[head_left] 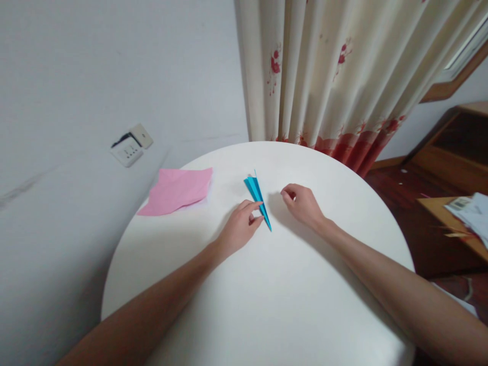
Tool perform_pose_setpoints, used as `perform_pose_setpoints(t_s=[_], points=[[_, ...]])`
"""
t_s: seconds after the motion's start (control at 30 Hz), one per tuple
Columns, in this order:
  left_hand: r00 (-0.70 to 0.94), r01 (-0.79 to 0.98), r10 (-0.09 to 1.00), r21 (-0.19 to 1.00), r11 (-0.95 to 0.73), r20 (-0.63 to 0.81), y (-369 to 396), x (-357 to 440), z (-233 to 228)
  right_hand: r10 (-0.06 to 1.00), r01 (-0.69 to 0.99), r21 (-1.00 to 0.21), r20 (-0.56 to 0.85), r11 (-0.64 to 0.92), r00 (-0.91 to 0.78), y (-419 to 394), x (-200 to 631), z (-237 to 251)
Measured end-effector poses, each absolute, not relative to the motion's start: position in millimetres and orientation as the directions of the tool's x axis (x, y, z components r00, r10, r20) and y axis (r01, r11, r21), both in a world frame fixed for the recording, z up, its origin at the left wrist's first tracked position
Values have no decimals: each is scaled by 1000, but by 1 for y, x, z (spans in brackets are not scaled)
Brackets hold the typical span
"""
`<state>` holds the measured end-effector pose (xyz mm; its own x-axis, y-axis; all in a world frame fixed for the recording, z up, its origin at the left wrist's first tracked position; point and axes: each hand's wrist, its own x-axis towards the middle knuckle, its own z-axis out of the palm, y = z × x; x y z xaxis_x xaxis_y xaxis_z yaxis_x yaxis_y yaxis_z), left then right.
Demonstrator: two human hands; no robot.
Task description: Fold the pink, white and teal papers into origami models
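L hand (241,227) is pressing down on the blue folded paper (258,197), thumb & forefinger pinching its lower edge near the narrow tip, so it's grasping the paper & pinning it flat. The blue piece is lying near the middle of the round white worktop (274,305), a long thin wedge w/ its sharp point aiming toward the person and its wider end pointing at the curtain (335,71). R hand (303,203) is resting just beside it on the other side, fingers curling loosely inward, holding nothing & not touching the paper as far as I can tell. A pink sheet (177,190) is lying well apart at the worktop's far left edge, one corner hanging slightly over the rim, next to the wall w/ a socket plate (131,145). Risks, as a judgement: the fold is narrow & layered, so w/ only one hand anchoring it the layers are likely sliding out of line if the L hand shifts or presses unevenly, giving a crooked crease. The worktop is looking smooth, so the wedge could be skidding away under a sideways push. The fine tip is sitting right by the fingers & could be getting crumpled or bent. The pink sheet, sitting at the rim, could be slipping off if nudged or caught by a draught.
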<state>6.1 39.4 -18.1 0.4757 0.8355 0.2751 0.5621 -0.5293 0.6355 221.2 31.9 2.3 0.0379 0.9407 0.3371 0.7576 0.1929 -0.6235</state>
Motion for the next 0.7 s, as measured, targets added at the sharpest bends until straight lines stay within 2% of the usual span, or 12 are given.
perform_pose_setpoints(t_s=[0.17,0.37,0.7], points=[[539,547,785,582,-602,305,38,7,-18,983,824,-543,158,162,-90,13,199,6],[669,538,679,434,-723,302,33,6,-16,994,889,-445,29,106,-103,7,195,4],[565,499,750,581,-643,344,35,7,-18,998,932,-359,-23,45,-57,8,195,8]])
